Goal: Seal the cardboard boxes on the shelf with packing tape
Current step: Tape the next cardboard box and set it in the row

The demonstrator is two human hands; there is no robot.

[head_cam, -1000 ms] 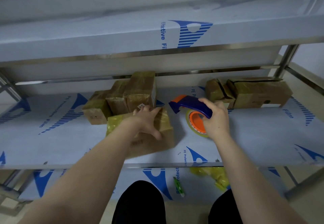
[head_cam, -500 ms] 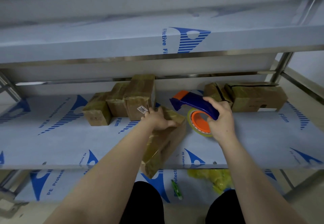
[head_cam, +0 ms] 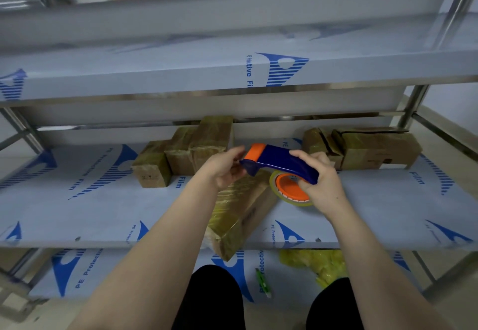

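A tape-wrapped cardboard box (head_cam: pixel 240 216) lies slantwise on the middle shelf (head_cam: pixel 90 213), its near corner hanging over the front edge. Just above its far end is a blue and orange tape dispenser (head_cam: pixel 279 160) with a clear tape roll (head_cam: pixel 289 190) on an orange hub. My right hand (head_cam: pixel 320 174) grips the dispenser's handle. My left hand (head_cam: pixel 225 168) is off the box, with its fingers curled at the dispenser's orange nose. Whether it pinches a tape end is hidden.
Three taped boxes (head_cam: pixel 186 148) stand at the back left of the shelf, and a few more boxes (head_cam: pixel 367 148) at the back right. The upper shelf (head_cam: pixel 155 76) overhangs closely. On the lower shelf lie crumpled yellow film (head_cam: pixel 318 265) and a green cutter (head_cam: pixel 262 282).
My left hand turned the box slantwise so it overhangs the front edge, then let go and rose to the dispenser's nose. My right hand lifted the dispenser up.
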